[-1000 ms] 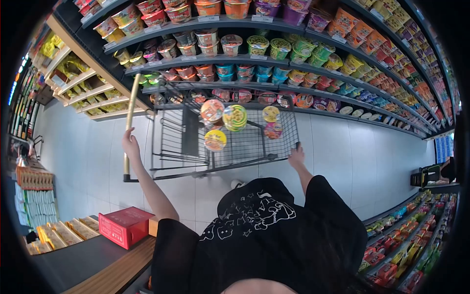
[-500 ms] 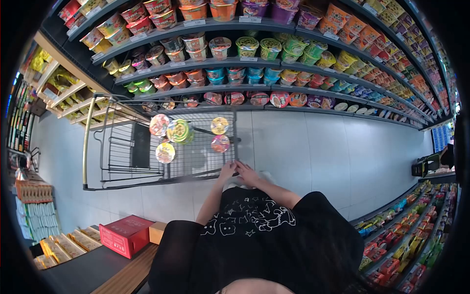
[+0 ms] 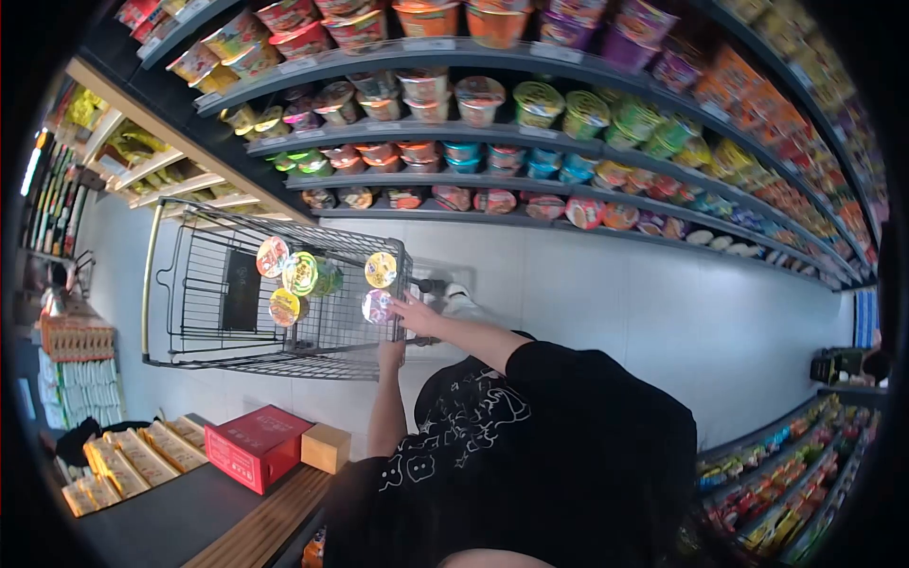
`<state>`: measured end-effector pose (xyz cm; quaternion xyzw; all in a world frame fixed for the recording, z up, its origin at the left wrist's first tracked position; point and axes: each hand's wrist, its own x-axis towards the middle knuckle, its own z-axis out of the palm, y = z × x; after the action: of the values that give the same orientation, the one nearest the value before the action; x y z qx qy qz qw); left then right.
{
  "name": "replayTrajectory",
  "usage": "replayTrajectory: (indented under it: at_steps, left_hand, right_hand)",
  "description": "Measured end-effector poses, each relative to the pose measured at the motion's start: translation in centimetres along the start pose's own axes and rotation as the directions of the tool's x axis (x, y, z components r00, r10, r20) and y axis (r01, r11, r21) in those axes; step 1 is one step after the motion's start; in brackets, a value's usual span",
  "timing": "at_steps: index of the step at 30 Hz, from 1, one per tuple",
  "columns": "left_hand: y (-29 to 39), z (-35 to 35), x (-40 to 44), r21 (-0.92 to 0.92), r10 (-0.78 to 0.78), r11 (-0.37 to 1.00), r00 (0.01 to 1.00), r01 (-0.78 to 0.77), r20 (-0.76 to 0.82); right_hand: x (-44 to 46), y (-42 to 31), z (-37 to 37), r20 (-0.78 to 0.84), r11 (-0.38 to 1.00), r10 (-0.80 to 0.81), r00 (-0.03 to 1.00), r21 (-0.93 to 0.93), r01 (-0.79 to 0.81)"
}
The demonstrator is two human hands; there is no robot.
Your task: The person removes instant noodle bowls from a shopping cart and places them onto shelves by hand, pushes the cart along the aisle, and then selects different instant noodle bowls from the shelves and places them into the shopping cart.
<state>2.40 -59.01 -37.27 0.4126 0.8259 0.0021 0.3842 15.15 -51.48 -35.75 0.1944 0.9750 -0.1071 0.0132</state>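
Observation:
A black wire shopping cart (image 3: 251, 364) stands in front of me, its near end at my hands. My left hand (image 3: 391, 355) is closed on the rim at the cart's lower corner. My right hand (image 3: 417, 315) lies over the end rim, fingers curling inward beside a purple-lidded instant noodle cup (image 3: 378, 306). Just above that one is a yellow-lidded cup (image 3: 381, 270). Further inside the basket are a red-and-white cup (image 3: 272, 257), a green cup (image 3: 301, 273) and a yellow cup (image 3: 285, 307). How firmly the right fingers grip is partly hidden.
Shelves of noodle cups (image 3: 479, 98) run along the far side. A red box (image 3: 256, 447) and a small tan box (image 3: 326, 448) sit on a dark counter at lower left. Another shelf of packets (image 3: 786, 473) is at lower right. Tiled floor (image 3: 606, 312) lies between.
My view has turned and the cart sits further left in it. My hands, close together before, are now apart, the right one higher along the end rim and the left at the lower corner.

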Motion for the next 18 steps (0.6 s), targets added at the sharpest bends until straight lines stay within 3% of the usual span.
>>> replayTrajectory:
  at_steps: [2, 3, 4, 5, 7, 9, 10, 12, 18]
  left_hand:
    - [-1.7, -0.5, 3.1, -0.046, -0.05, 0.998, 0.998, 0.048, -0.041]
    - [-2.1, -1.0, 4.1, 0.009, -0.15, 0.988, 0.986, 0.151, -0.076]
    - [-1.9, -1.2, 4.4, 0.058, -0.248, 0.965, 0.962, 0.256, -0.11]
    - [1.9, -4.0, 1.3, -0.029, -0.399, 0.917, 0.909, 0.399, -0.121]
    - [2.4, -4.5, 2.9, -0.038, -0.376, 0.926, 0.911, 0.375, -0.168]
    - [3.0, -4.7, 4.0, -0.035, -0.318, 0.946, 0.905, 0.321, -0.284]
    - [3.0, -4.7, 4.7, -0.054, -0.345, 0.937, 0.897, 0.344, -0.276]
    - [2.0, -5.1, 6.3, -0.055, -0.31, 0.947, 0.854, 0.317, -0.417]
    - [-0.2, -10.7, 9.0, -0.112, -0.349, 0.937, 0.883, 0.331, -0.313]
  right_hand:
    - [4.3, 1.7, -0.5, 0.181, 0.992, 0.059, 0.982, -0.118, -0.037]
    - [6.1, 2.2, -1.5, 0.259, 0.988, 0.09, 0.962, -0.148, -0.052]
    - [7.6, 2.9, -1.6, 0.234, 0.992, 0.108, 0.966, -0.091, -0.088]
    - [9.2, 3.5, -2.1, 0.289, 0.992, 0.116, 0.95, -0.082, -0.096]
    - [11.6, 5.5, -2.9, 0.355, 0.993, 0.108, 0.929, -0.092, -0.08]
    - [14.0, 7.3, -2.7, 0.424, 0.992, -0.092, 0.901, -0.036, 0.118]
    - [15.2, 7.7, -2.6, 0.417, 0.988, -0.112, 0.902, -0.05, 0.146]
    - [17.2, 7.6, -4.4, 0.477, 0.991, -0.118, 0.871, -0.005, 0.137]
    - [21.7, 6.9, -5.7, 0.446, 0.992, -0.109, 0.888, 0.103, 0.07]
